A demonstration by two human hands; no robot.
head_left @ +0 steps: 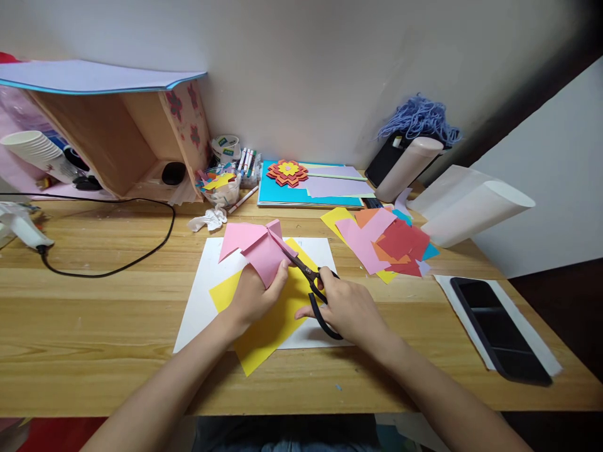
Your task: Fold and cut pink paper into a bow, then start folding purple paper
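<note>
Paper (261, 250), pink, juts beyond the left fingers (277, 280) clamped on it (right fingers (328, 280) wrapped round scissors (309, 274)).

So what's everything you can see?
scissors: one, black, middle
pink paper: count unclear, pink, middle
yellow sheet: one, yellow, middle
white sheet: one, white, middle
paper scraps: many, multicoloured, back right
blue stack: one, blue, back
lilac sheets: several, lilac, back
flower: one, mostly red, back
markers: several, mostly white, back
box: one, brownish, back left
tissue: one, white, near box
cups: one stack, white, left
corded tool: one, white, left edge
yarn: one bundle, blue, back right
pale roll: one, pinkish, back right
curled sheet: one, white, back right
phone: one, black, right
desk: one, brown, underneath
left hand: one, bare, holding pink paper
right hand: one, bare, holding scissors
</note>
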